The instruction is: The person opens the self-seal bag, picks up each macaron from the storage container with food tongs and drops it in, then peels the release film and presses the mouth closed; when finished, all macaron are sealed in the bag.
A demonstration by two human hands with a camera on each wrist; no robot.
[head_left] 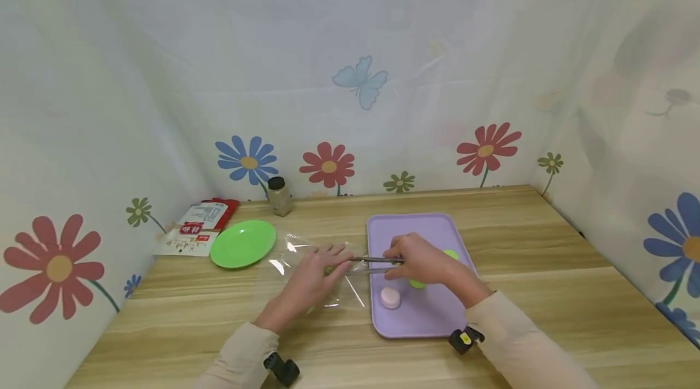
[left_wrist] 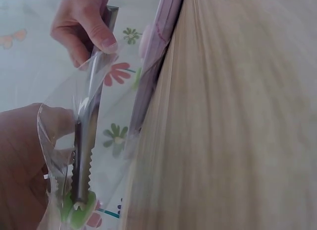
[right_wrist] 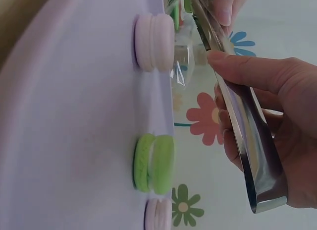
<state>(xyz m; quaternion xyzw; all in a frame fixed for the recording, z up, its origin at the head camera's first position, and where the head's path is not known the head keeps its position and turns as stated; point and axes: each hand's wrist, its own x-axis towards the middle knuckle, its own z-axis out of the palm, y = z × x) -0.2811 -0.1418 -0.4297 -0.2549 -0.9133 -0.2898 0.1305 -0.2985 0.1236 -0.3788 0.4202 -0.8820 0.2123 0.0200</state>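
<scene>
My right hand (head_left: 421, 260) grips metal tongs (right_wrist: 247, 141) around the middle of their arms. Their toothed tips pinch a green macaron (left_wrist: 79, 210) within a clear plastic bag (head_left: 339, 295), as the left wrist view shows. My left hand (head_left: 314, 276) holds the bag at its mouth, thumb close to the tongs; the bag's film partly covers its fingers in the left wrist view. Below the right hand lies a lilac tray (head_left: 404, 323). It bears a pink macaron (right_wrist: 154, 42), a green macaron (right_wrist: 154, 163) and another pale pink one (right_wrist: 158, 214), cut off by the frame.
Left of the bag lies a green plate (head_left: 243, 244), beside red and white printed packaging (head_left: 199, 228). A black-lidded jar (head_left: 279, 197) stands at the back of the wooden table (head_left: 547, 292). Flower-printed curtains (head_left: 394, 127) enclose the back and sides.
</scene>
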